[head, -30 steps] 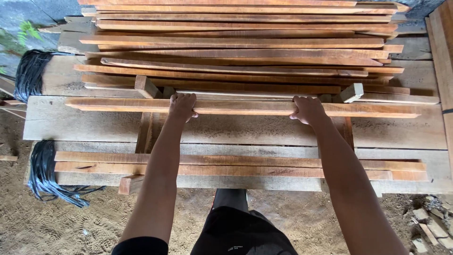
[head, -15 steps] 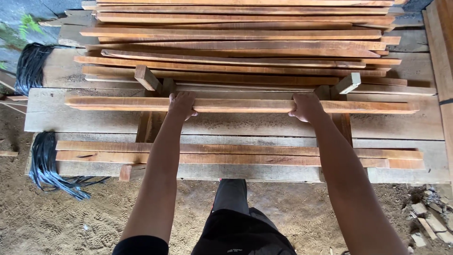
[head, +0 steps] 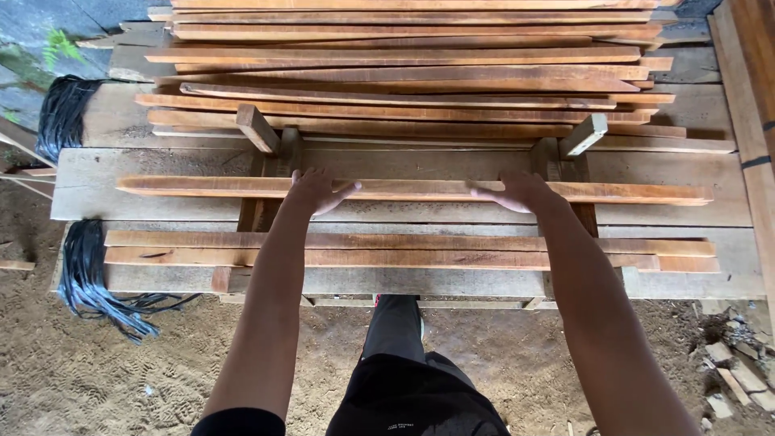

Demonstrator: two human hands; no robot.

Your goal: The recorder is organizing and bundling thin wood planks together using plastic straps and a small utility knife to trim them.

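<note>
- Head view, surroundings: sandy dirt floor (head: 97, 379) below, strewn with fine sawdust; grey weathered planks (head: 161, 190) laid flat as a work platform; rubble scraps (head: 739, 367) at lower right.
- Head view, stock: large stack of reddish slats (head: 404, 81) piled across the far half of the platform, ends uneven. Two more slats (head: 404, 250) lying side by side on the near edge.
- Head view, supports: two short wooden blocks (head: 257, 129) and (head: 585, 135) tilted up at either side, resting on upright posts under the stack.
- Head view, bindings: two bundles of black strapping (head: 60, 113) and (head: 89, 274) hanging off the left ends of the planks.
- Head view, work piece: single long slat (head: 630, 192) lying crosswise on the grey planks, between the far stack and the near pair, apart from both.
- Head view, left hand (head: 315, 190): open, fingers spread, palm resting flat on the slat; no grip closed around it.
- Head view, right hand (head: 521, 192): likewise open, fingers extended along the top face, pressing or resting, not clasping.
- Head view, risk noted: with both palms merely laid on top, likely slip of the slat sideways if pushed unevenly; rough-sawn edges likely to splinter bare skin.
- Head view, further risk: tilted blocks look loosely seated; a knock from the slat could dislodge them and shift the stack.
</note>
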